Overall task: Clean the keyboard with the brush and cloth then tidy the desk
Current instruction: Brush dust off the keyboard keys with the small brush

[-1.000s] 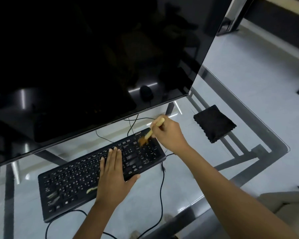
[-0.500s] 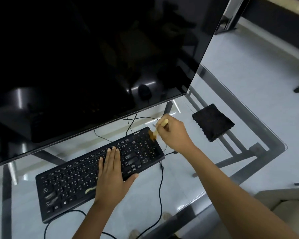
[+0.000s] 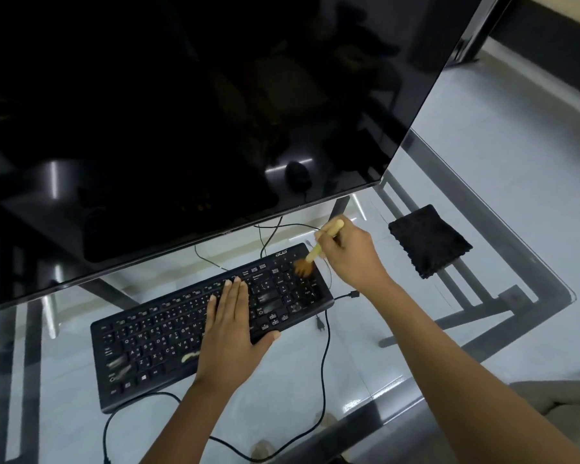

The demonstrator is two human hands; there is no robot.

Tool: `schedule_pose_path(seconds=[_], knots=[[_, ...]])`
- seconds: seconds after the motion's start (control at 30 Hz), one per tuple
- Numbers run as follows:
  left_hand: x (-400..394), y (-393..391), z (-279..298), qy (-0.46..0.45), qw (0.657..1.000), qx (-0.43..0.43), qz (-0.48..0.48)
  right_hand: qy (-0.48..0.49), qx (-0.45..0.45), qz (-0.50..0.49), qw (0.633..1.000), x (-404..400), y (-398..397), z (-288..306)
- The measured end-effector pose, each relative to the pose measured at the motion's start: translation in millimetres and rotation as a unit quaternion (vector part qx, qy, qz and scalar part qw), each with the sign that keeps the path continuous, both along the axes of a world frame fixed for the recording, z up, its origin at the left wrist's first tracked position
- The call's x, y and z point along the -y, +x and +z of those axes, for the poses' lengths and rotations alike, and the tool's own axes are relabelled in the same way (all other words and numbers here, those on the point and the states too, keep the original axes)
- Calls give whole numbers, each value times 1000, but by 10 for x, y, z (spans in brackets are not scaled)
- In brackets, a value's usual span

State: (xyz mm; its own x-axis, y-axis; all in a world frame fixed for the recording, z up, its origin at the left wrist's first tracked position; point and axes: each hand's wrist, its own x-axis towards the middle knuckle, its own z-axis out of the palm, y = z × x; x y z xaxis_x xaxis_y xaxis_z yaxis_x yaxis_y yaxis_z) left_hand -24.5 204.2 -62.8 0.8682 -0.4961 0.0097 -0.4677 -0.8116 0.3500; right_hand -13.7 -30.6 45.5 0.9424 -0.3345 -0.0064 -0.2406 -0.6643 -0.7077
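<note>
Bristles of the brush [image 3: 315, 254] flex softly just below your right hand [image 3: 350, 254], which pinches its light wooden handle over the keyboard [image 3: 168, 333] numpad. Your left hand [image 3: 231, 329] presses flat, fingers together. Cloth [image 3: 429, 241] lies beyond your grip.

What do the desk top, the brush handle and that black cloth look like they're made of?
Desk top: clear glass, since the floor and frame show through. Brush: pale handle, probably wood or bamboo. Cloth: dark napped fabric, likely microfibre.
</note>
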Motion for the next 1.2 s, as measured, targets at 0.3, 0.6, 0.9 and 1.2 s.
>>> schedule_pose_path(seconds=[0.3, 0.6, 0.9, 1.2], knots=[[-115, -8, 49, 6, 1000, 30, 5, 16, 46, -28, 998, -206, 29, -60], [-641, -174, 5, -36, 996, 38, 76, 87, 23, 98, 991, -861, 205, -3], [-873, -248, 35, -14, 996, 32, 78, 51, -12, 138, 989, -1385, 307, -135], [-1295, -295, 89, -87, 975, 39, 202, 61, -6, 155, 986, -1691, 261, -165]])
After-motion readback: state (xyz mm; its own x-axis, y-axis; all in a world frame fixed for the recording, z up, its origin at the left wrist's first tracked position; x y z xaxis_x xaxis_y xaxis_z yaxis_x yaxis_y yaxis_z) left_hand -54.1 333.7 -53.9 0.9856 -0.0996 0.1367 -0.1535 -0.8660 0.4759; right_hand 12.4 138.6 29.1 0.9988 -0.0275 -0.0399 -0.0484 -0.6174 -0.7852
